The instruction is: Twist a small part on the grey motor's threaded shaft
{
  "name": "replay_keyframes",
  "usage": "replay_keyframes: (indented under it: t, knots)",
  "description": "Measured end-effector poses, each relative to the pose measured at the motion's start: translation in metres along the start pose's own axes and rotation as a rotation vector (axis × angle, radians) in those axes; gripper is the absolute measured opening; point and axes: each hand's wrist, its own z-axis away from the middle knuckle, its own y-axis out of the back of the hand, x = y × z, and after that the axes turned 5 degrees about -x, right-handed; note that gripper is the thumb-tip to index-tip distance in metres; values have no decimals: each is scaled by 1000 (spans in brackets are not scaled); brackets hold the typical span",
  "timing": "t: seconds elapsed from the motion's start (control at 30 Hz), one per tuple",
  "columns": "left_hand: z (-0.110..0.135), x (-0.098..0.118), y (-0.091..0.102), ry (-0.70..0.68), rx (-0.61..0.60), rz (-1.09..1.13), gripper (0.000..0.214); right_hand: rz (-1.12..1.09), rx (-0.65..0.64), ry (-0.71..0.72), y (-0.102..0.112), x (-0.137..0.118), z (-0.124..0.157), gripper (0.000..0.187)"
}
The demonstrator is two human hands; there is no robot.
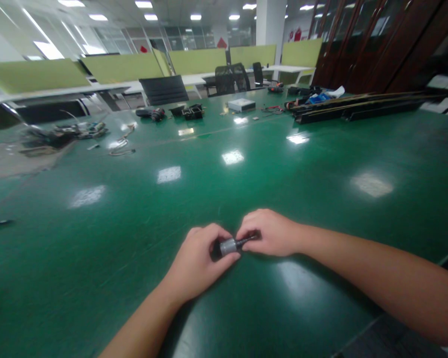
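Observation:
A small cylindrical part (232, 245), silver in the middle with black ends, lies between my two hands just above the green table (224, 189). My left hand (196, 261) is closed round its thicker left end. My right hand (271, 232) is closed, pinching the thin black right end with its fingertips. Both hands rest near the table's front edge. What the part is exactly is too small to make out.
Far across the table lie long black rails (358, 107), a small grey box (241, 104), black tools (192, 112) and a tangle of cables (72, 132) at the left. Black office chairs (164, 89) and green partitions (123, 67) stand behind.

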Motion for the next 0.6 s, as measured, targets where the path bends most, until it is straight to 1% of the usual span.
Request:
replay_keyframes:
  t: [0.23,0.6]
  knots:
    - [0,-1,-1,1,7,-3,22,17,10,1,1,-1,0,13]
    - [3,-1,1,9,-4,1,24,25,-15,0,6,-1,3,12]
